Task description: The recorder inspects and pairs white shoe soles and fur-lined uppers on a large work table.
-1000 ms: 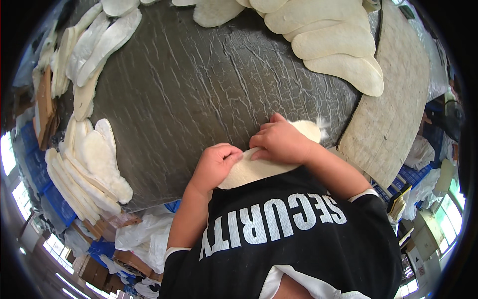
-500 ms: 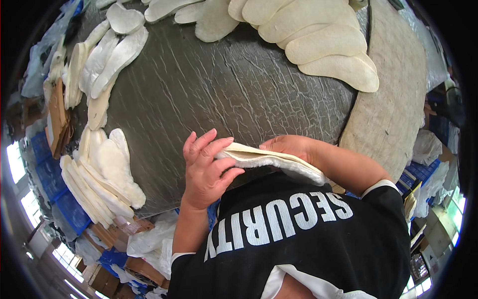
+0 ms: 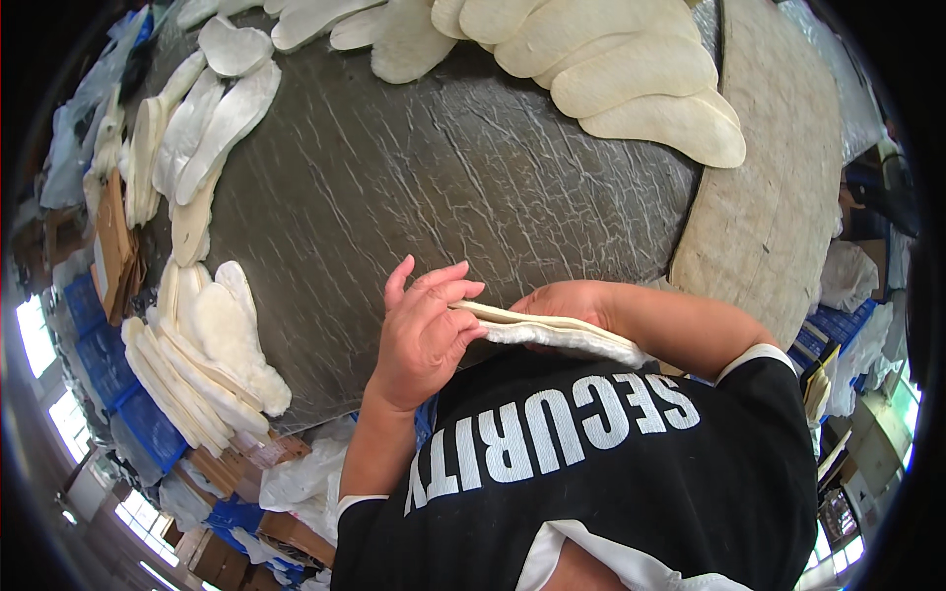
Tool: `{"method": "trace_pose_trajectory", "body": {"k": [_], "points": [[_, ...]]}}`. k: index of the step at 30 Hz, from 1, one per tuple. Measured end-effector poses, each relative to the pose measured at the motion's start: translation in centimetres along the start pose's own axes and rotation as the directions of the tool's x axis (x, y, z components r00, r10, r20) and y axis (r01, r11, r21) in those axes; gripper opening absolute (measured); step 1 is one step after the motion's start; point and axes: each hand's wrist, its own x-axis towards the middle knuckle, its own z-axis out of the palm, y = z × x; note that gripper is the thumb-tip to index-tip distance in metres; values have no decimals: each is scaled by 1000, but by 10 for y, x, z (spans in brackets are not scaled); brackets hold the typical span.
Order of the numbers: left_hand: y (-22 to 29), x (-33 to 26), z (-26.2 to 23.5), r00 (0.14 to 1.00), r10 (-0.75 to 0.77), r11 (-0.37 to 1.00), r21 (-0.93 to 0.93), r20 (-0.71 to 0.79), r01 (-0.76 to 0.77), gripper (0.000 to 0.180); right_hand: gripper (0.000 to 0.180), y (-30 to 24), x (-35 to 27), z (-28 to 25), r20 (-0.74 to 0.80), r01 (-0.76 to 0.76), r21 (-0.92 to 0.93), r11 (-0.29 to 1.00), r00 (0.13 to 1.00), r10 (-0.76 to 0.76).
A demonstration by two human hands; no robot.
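Note:
Close in front of my shirt I hold a pair of cream insoles (image 3: 557, 336), one laid against the other, fluffy white pile along the near edge. My left hand (image 3: 424, 330) pinches their left end between thumb and fingers, the other fingertips raised. My right hand (image 3: 567, 303) is closed on the far long side; its fingertips are hidden behind the insoles. The pair is held edge-up above the near rim of the dark, creased tabletop (image 3: 424, 187).
A fanned row of cream insoles (image 3: 641, 79) lies along the far right. More fleecy insoles (image 3: 227, 123) lie at the far left, and a stacked heap (image 3: 202, 360) sits near left. A beige board (image 3: 769, 187) borders the right side. Blue crates (image 3: 108, 345) and cardboard stand beyond the left edge.
The gap between the two insoles has narrowed and they lie more level. My left hand has shifted slightly right, its thumb now pressing on their end.

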Motion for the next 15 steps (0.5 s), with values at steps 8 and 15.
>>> {"method": "trace_pose_trajectory", "body": {"k": [8,15], "points": [[-1,-3,7,997,-33,998,-52,71,37,13,44,-3,-7,-13,32,489,-563,666,819,-573],[-3,-17,16,976,-193,972,-113,103,204,19,32,-30,-34,34,145,215,-975,50,796,-588]]}}
